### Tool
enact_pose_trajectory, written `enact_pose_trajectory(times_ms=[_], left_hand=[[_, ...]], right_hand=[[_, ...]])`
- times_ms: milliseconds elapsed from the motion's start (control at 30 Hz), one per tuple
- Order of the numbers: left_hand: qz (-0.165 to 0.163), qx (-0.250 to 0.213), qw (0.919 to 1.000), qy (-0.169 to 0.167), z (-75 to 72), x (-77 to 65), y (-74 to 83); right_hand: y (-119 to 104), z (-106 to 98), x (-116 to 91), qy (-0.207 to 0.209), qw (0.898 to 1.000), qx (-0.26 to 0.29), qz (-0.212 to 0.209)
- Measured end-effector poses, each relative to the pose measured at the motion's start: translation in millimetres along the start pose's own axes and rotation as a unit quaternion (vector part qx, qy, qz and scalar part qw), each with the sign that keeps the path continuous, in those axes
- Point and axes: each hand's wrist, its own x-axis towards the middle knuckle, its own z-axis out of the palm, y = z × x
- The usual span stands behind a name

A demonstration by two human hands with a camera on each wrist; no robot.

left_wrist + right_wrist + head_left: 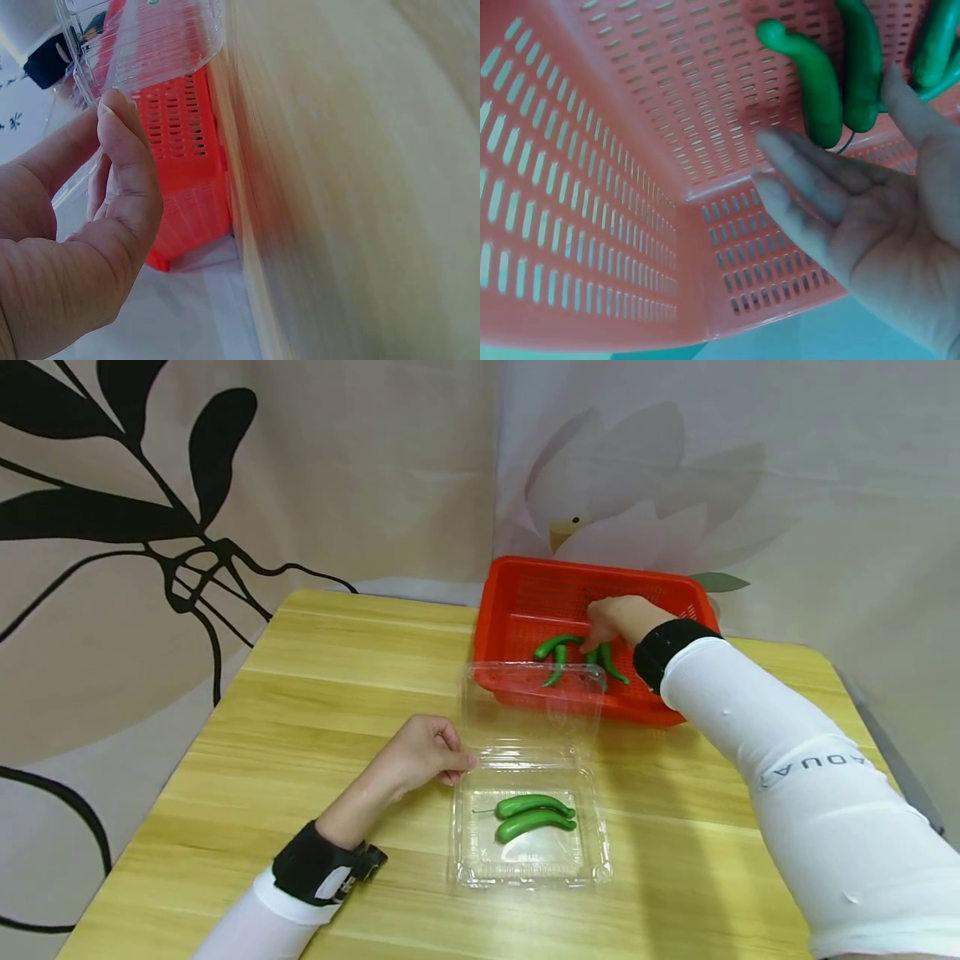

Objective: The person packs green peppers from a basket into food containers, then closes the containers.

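A clear plastic clamshell box lies open on the table, its lid folded back and overlapping the basket's front. Two green peppers lie side by side in its base. My left hand pinches the box's left edge near the hinge between thumb and fingers, as the left wrist view also shows. Inside the red basket, my right hand reaches down over several green peppers. In the right wrist view, its fingers are extended beside two peppers, with the thumb close to one of them.
The basket stands at the back of the wooden table, its perforated walls rising around my right hand. Behind the table hangs a printed cloth. The table's left edge slants away beside my left arm.
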Motion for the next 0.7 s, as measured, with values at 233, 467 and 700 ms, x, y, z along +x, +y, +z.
enact_pose_trajectory(times_ms=[233, 467, 700], left_hand=[[0.011, -0.002, 0.9999, -0.002, -1.4, -1.1, -1.0], [0.006, -0.002, 1.0000, -0.002, -0.6, -1.5, 0.3], [0.014, 0.002, 0.9999, -0.002, -0.5, -3.8, 2.2]], right_hand=[[-6.3, 0.7, -8.3, -0.039, 0.998, 0.039, -0.014], [-10.4, 3.6, -8.1, -0.059, 0.998, 0.025, -0.017], [-8.9, 2.3, -3.8, -0.067, 0.997, 0.000, -0.027]])
